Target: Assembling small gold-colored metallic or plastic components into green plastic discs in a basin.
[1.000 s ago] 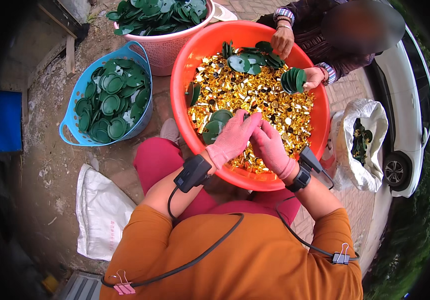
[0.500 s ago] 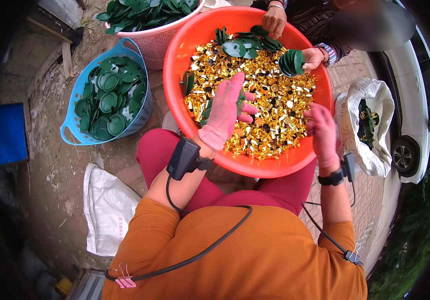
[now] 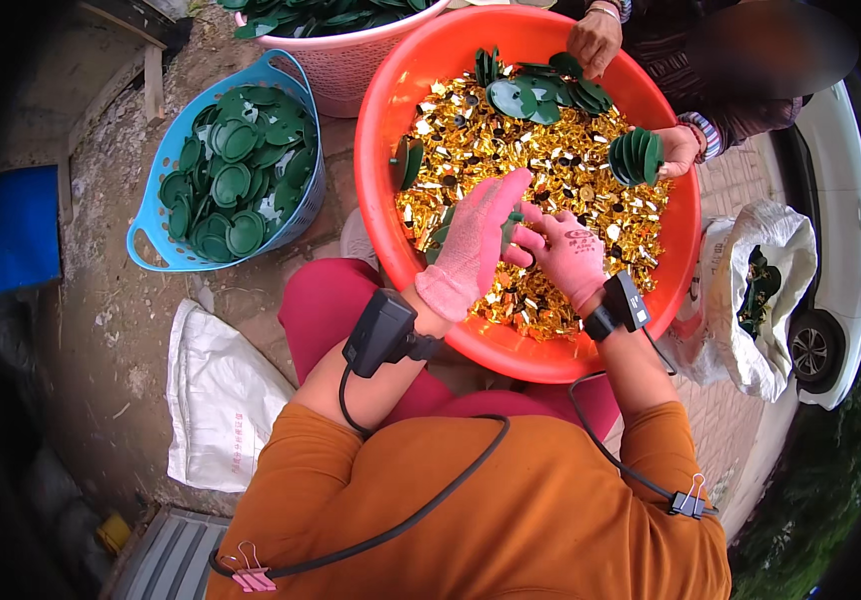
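A wide orange tub point(image 3: 686, 240) in front of my knees holds a thick layer of small shiny gold pieces point(image 3: 561, 160), mixed with dark and white bits. Over its near left part my left hand point(image 3: 476, 235), in a pink glove, is curled round green plastic discs point(image 3: 441, 228); they show beside the palm and between the fingers, the rest hidden. My right hand point(image 3: 569, 255), gloved likewise, has come up against the left fingers. Its fingertips are bent together there, and what they pinch is too small to see.
Across the tub a person's hand point(image 3: 683, 150) holds a stack of green discs point(image 3: 637, 157); their other hand point(image 3: 596, 40) is above more discs point(image 3: 531, 98). Left are a blue basket point(image 3: 166, 165) and a pink basket point(image 3: 336, 70) of discs; right, a white sack point(image 3: 786, 240).
My right hand has moved left from the tub's right side to meet my left hand. The view has shifted slightly, and the left hand still holds the discs.
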### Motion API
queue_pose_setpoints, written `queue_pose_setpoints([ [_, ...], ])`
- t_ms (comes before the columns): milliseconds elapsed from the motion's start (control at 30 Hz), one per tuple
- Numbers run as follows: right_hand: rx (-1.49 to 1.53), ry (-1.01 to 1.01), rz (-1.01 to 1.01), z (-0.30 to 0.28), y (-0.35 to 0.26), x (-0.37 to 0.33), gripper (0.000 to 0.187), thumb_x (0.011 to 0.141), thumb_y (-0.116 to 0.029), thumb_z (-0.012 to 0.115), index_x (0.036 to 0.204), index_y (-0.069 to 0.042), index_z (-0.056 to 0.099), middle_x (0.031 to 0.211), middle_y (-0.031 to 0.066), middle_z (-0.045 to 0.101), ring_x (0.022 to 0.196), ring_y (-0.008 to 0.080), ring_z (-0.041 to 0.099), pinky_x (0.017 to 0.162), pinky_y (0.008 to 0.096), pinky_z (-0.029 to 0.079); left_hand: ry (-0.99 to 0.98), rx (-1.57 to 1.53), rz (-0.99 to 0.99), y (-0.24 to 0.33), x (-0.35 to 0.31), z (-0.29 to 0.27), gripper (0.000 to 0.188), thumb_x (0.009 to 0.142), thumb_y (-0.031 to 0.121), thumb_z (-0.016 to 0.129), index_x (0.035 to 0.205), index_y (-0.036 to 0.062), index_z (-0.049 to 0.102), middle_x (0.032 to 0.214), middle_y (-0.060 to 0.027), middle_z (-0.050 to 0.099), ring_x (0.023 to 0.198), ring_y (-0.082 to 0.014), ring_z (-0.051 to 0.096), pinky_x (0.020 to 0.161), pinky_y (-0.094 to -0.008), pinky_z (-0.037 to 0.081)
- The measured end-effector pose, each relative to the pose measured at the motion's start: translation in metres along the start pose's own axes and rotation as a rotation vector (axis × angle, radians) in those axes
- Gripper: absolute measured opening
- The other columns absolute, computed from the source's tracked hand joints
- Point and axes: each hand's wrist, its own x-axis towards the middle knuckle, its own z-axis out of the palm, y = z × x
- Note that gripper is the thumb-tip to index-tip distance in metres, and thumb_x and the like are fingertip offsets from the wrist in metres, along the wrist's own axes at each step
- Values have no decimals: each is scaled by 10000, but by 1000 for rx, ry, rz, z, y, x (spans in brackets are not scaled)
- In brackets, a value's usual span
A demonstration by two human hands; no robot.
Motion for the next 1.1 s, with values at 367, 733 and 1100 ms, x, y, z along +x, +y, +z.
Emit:
queue_pose_setpoints([
  [367, 1533, 176, 412, -41, 5, -47, 280, 850, -73, 646, 1117, 7, 616, 859, 53, 635, 709, 97, 587, 576, 210, 486, -91, 141, -117, -9, -5, 19, 507, 937, 464, 532, 1135, -1, 577, 931, -133, 630, 720, -231, 667, 567, -300, 528],
  [733, 1273, 145, 63, -68, -33, -71, 379, 929, -41, 565, 1301, 15, 514, 1050, 61, 638, 869, 98, 626, 774, 221, 507, -221, 231, -20, -16, -1, 21, 511, 963, 444, 468, 1207, 7, 570, 917, -121, 603, 669, -190, 659, 472, -282, 524],
  [1100, 1123, 108, -15, -64, -46, -63, 340, 995, -174, 521, 1292, -8, 506, 1006, 7, 568, 789, 45, 498, 709, 201, 448, -317, 291, 62, -5, -9, 4, 500, 988, 361, 425, 1353, 20, 447, 937, -120, 602, 675, -198, 681, 456, -266, 530],
])
